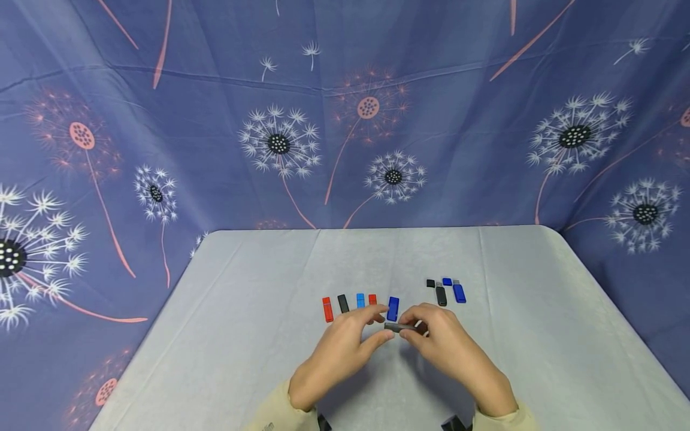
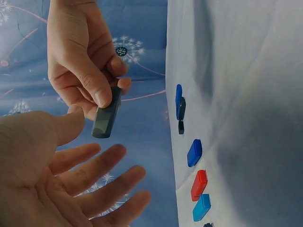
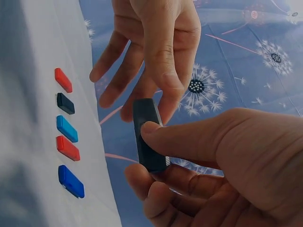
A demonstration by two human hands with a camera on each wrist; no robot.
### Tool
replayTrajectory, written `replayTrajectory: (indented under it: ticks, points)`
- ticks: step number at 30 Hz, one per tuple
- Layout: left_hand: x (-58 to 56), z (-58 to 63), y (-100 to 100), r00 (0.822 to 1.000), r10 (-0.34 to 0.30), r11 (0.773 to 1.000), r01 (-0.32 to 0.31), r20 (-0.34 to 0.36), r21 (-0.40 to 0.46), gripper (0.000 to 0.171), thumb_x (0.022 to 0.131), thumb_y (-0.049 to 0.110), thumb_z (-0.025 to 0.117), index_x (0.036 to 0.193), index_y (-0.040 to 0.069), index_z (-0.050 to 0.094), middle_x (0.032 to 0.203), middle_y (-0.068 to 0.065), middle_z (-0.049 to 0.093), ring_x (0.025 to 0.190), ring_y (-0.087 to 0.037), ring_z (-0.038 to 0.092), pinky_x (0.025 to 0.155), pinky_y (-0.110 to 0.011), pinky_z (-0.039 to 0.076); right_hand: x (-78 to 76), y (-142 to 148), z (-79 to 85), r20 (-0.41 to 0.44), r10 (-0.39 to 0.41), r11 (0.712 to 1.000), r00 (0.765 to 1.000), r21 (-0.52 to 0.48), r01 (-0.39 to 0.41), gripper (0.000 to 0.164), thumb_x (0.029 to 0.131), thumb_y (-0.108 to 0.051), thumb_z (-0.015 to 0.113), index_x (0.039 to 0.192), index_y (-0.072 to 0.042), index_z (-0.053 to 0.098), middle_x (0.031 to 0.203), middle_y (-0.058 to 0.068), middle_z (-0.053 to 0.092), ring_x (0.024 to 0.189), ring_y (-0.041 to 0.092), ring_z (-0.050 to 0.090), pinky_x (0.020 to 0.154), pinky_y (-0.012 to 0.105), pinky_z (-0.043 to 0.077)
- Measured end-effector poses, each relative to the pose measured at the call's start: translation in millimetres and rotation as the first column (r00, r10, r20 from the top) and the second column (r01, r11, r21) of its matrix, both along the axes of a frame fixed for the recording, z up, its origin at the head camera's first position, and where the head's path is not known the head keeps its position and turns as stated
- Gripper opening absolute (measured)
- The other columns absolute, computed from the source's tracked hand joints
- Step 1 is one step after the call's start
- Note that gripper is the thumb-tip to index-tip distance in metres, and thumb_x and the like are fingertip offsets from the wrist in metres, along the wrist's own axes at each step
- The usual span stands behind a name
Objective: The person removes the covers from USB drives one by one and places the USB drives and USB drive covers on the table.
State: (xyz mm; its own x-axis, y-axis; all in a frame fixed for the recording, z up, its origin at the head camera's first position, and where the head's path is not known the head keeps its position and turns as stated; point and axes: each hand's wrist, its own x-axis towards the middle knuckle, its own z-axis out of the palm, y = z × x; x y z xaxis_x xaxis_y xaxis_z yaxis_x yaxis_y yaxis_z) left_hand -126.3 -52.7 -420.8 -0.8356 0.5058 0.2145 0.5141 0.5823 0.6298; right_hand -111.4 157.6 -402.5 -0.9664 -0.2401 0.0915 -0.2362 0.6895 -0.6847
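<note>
My right hand [image 1: 444, 338] pinches a black USB flash drive [image 3: 147, 113] between thumb and fingers, holding it above the table. The drive points toward my left hand [image 1: 347, 341], whose fingers are spread and hold nothing. In the left wrist view, the drive's free end [image 2: 102, 128] hangs just past the left thumb. Behind the hands stands a row of flash drives: a red one [image 1: 327, 309], a black one [image 1: 343, 303], a light blue one [image 1: 360, 300], another red one [image 1: 372, 299] and a dark blue one [image 1: 393, 309]. The left hand partly hides the row's middle.
To the right at the back lie an uncapped black drive [image 1: 441, 296] and an uncapped blue drive [image 1: 459, 293], metal plugs showing. A black cap [image 1: 430, 283] and a blue cap [image 1: 447, 281] lie beside them. A pale cloth covers the table [image 1: 259, 335]; a patterned blue curtain [image 1: 463, 179] hangs behind.
</note>
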Motion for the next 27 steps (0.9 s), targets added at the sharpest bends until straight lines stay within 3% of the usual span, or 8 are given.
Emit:
replayTrajectory:
  ticks: [6,13,18,27]
  points:
    - [-0.5,-1.0,1.3,1.0,-0.027,1.0,0.027,-0.009,0.01,0.03,0.102,0.031,0.066,0.128,0.016,0.072,0.113,0.002,0.077,0.103,-0.012,0.072,0.087,-0.029,0.058,2.6,-0.6,2.2,-0.01,0.027,1.0,1.0,-0.014,-0.027,0.009,0.09,-0.007,0.079,0.096,-0.014,0.076,0.095,-0.002,0.071,0.078,0.007,0.064,0.065,0.022,0.053]
    - [-0.5,-2.8,2.0,0.998,-0.047,0.999,0.048,-0.05,0.017,0.028,0.101,0.029,0.067,0.12,0.011,0.076,0.116,0.001,0.076,0.106,-0.007,0.071,0.087,-0.023,0.057,2.4,-2.9,3.8,-0.02,0.026,1.0,0.999,-0.005,-0.026,0.011,0.09,-0.006,0.078,0.094,-0.016,0.075,0.093,-0.003,0.07,0.078,0.006,0.064,0.064,0.022,0.052]
    - [-0.2,-3.0,2.7,0.996,-0.04,0.999,0.041,-0.076,0.015,0.023,0.099,0.028,0.069,0.114,0.013,0.08,0.105,0.002,0.078,0.095,-0.003,0.071,0.079,-0.017,0.055,3.2,-4.9,6.4,-0.009,0.039,0.999,0.999,-0.004,-0.039,0.011,0.09,-0.007,0.078,0.093,-0.017,0.075,0.093,-0.003,0.069,0.078,0.005,0.063,0.063,0.022,0.051]
    - [0.6,-1.0,2.7,0.998,-0.041,0.997,0.043,-0.039,0.061,0.019,0.099,0.028,0.068,0.106,0.017,0.082,0.101,0.008,0.079,0.094,0.002,0.07,0.078,-0.023,0.059,3.1,-4.8,6.5,-0.074,0.116,0.993,0.99,0.001,-0.116,0.011,0.089,-0.009,0.08,0.096,-0.017,0.078,0.092,-0.005,0.07,0.077,0.001,0.06,0.064,0.021,0.052]
